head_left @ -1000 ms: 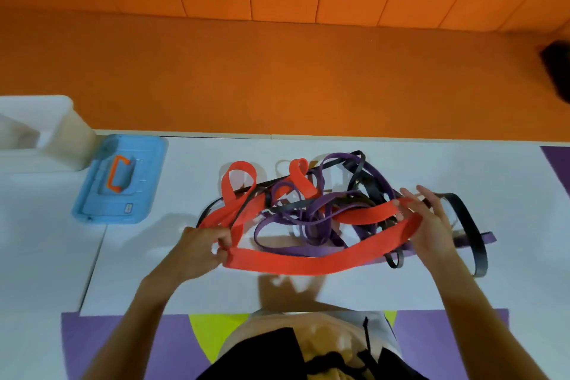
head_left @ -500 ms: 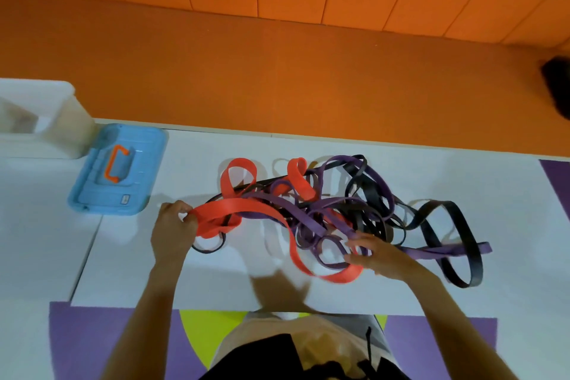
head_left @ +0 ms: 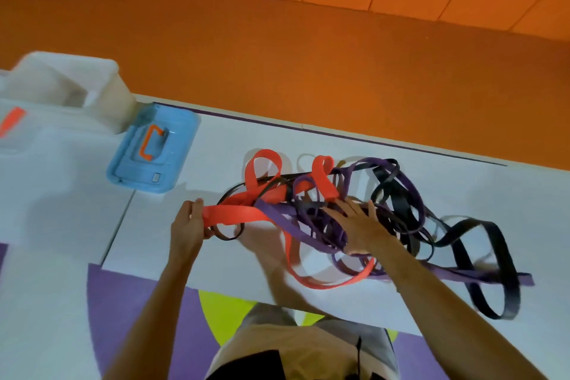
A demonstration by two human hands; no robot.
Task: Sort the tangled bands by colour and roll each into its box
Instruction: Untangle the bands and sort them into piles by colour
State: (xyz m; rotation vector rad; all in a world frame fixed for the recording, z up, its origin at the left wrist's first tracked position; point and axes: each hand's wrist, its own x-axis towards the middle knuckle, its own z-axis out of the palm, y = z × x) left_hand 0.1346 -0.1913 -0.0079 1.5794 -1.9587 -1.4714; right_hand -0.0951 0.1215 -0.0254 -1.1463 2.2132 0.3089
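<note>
The tangle of bands (head_left: 311,194) lay on the white surface (head_left: 462,182) in front of the person, with red, purple and black loops crossing over and under each other. The left hand (head_left: 188,227) pinched the end loop of a red band (head_left: 237,214) between thumb and fingers, at the left edge of the heap. The right hand (head_left: 359,227) lay flat on the middle of the heap with its fingers spread. It pressed the purple bands (head_left: 290,224) down and gripped nothing. The black bands (head_left: 472,227) reached out to the right.

The bands looked like flat rubber straps: light, soft and without stiffness, so they would hang and fold wherever they were lifted. I judged that rubber drags on rubber, so a pulled strap would probably bring its neighbours with it, or stretch instead of sliding free. The best place to hold seemed to be a free outer loop, like the one at the left, while the other hand kept the rest back.

A blue box (head_left: 152,151) with an orange handle and a white tub (head_left: 77,86) stood at the left, well apart from the heap
</note>
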